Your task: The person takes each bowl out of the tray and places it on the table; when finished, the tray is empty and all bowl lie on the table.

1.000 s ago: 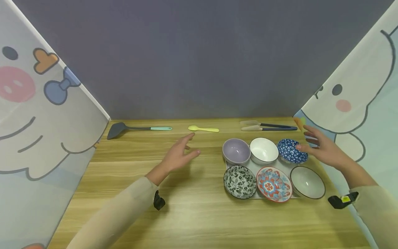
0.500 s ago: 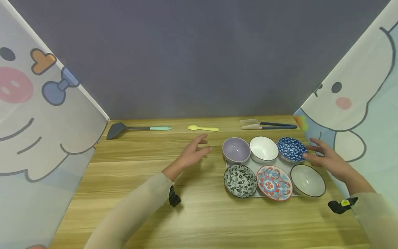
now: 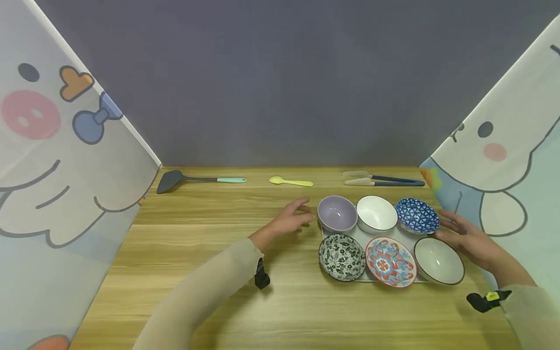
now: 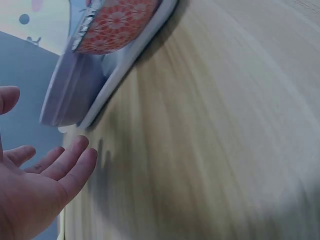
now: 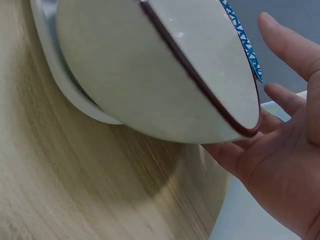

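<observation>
Several bowls in two rows stand on a white tray. My left hand reaches toward the purple bowl at the tray's left end, fingers extended; the left wrist view shows a gap between the fingertips and this bowl. At the right end, my right hand has its fingers spread beside the blue-and-white patterned bowl and the off-white, dark-rimmed bowl. In the right wrist view, part of this hand is hidden behind the dark-rimmed bowl.
Between them sit a white bowl, a black-and-white floral bowl and a red-and-blue patterned bowl. Along the back lie a spatula, a yellow spoon and tongs. Cartoon-printed panels flank the wooden table.
My left hand has moved right to the purple bowl's side. My right hand has come down beside the bowls at the right end. The bowls stay in their places on the tray.
</observation>
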